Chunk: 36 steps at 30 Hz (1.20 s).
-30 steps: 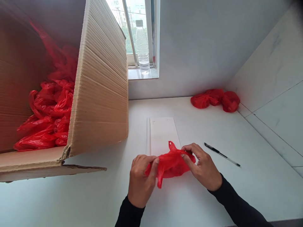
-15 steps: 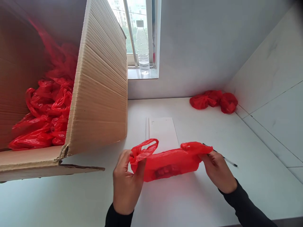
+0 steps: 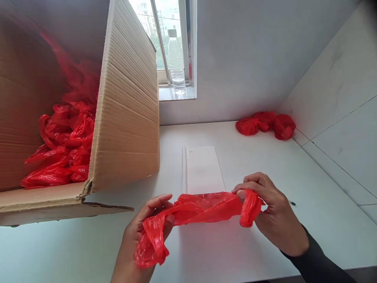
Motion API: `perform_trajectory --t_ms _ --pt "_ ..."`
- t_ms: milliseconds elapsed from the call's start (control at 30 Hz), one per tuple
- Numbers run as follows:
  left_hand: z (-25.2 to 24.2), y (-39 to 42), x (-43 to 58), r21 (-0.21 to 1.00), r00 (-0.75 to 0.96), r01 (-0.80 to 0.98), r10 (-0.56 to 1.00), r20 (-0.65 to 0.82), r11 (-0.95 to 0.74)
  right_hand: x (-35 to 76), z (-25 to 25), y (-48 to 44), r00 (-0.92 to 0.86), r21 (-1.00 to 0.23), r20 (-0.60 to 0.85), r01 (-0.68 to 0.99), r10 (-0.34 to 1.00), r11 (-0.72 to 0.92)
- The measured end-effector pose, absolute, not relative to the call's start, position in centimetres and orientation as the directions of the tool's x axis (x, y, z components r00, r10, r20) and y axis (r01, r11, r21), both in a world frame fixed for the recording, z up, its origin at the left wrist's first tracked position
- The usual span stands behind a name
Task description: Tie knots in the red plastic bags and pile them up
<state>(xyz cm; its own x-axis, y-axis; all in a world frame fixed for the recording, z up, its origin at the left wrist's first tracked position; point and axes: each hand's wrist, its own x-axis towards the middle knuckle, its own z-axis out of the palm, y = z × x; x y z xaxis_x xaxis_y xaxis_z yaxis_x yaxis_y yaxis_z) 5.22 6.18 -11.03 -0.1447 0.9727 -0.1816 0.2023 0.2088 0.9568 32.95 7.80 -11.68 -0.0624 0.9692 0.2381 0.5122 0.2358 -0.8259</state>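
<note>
A thin red plastic bag [image 3: 206, 208] is stretched sideways between my two hands, above the white table. My left hand [image 3: 147, 220] grips its left end, and a loose bunched part hangs over the fingers and palm. At the other end my right hand [image 3: 271, 208] pinches the bag between thumb and fingers, with a crumpled end drooping below. Beneath and behind the bag lies a white paper pad [image 3: 204, 169], its near edge hidden. A pen [image 3: 292, 203] shows only its tip beside my right hand.
On the left stands an open cardboard box [image 3: 126, 118] holding a heap of red plastic bags [image 3: 64, 145]. Red bundles [image 3: 265, 124] lie against the back wall. A clear water bottle [image 3: 176, 63] stands on the windowsill [image 3: 171, 94]. A tiled wall [image 3: 338, 129] bounds the right side.
The bag has been pulled into a narrower strip, and its ends now droop over my hands. My left hand has moved lower and left; my right hand has turned palm inward.
</note>
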Motion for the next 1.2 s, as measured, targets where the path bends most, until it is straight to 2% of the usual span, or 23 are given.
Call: perform_trajectory --t_ms 67,133,267,333,400,467,567,667,733,800,867,1000,1133,1200 --pt "-11.6 6.0 4.9 0.968 -0.13 0.085 0.965 -0.226 0.238 33.3 -11.6 7.5 -0.024 -0.864 0.189 0.47 0.982 0.178" --pt "-12.1 5.6 4.5 0.965 -0.123 0.072 0.962 -0.242 0.252 33.4 -11.3 7.0 0.015 -0.899 0.127 0.424 0.992 0.109" --pt "-12.4 4.6 3.7 0.924 -0.191 0.268 0.955 -0.226 0.272 33.2 -10.2 5.6 0.153 -0.91 0.041 0.414 0.987 -0.027" --pt "-12.2 4.2 3.2 0.887 -0.218 0.371 0.955 -0.203 0.273 33.1 -9.8 4.8 0.152 -0.918 0.001 0.392 0.988 -0.059" --pt "-12.1 4.0 2.8 0.877 -0.222 0.397 0.956 -0.194 0.27 33.2 -9.6 4.3 0.121 -0.927 -0.036 0.366 0.992 -0.079" --pt "-11.9 4.3 2.7 0.915 -0.214 0.313 0.958 -0.193 0.254 33.6 -9.5 4.4 0.081 -0.929 -0.044 0.363 0.996 -0.07" --pt "-10.8 6.0 3.5 0.981 -0.147 0.042 0.972 -0.183 0.191 34.0 -8.5 6.0 -0.03 -0.926 0.029 0.375 0.999 0.038" --pt "-8.8 8.0 4.9 0.969 -0.078 -0.216 0.987 -0.139 0.12 33.7 -6.7 8.1 -0.078 -0.92 0.185 0.338 0.98 0.201" --pt "-7.6 8.6 5.6 0.944 -0.096 -0.32 0.989 -0.114 0.078 33.4 -6.0 8.6 -0.04 -0.909 0.273 0.316 0.961 0.271" --pt "-7.2 8.2 6.0 0.928 -0.138 -0.369 0.984 -0.11 0.052 33.2 -6.3 8.1 -0.027 -0.908 0.295 0.302 0.955 0.289" --pt "-7.7 7.1 6.1 0.932 -0.147 -0.354 0.979 -0.144 0.084 33.1 -7.7 7.0 -0.06 -0.928 0.24 0.277 0.969 0.247" --pt "-10.2 5.2 6.2 0.958 -0.069 -0.206 0.974 -0.218 0.199 32.8 -10.1 5.1 -0.067 -0.97 0.06 0.233 0.996 0.074" --pt "-11.3 5.3 5.8 0.979 -0.121 -0.14 0.979 -0.166 0.149 32.6 -9.7 5.1 0.026 -0.954 -0.034 0.299 0.999 -0.04" --pt "-11.0 5.8 5.8 0.994 -0.198 -0.014 0.975 -0.105 0.104 32.5 -9.3 5.5 0.016 -0.952 -0.016 0.306 1.0 -0.02"
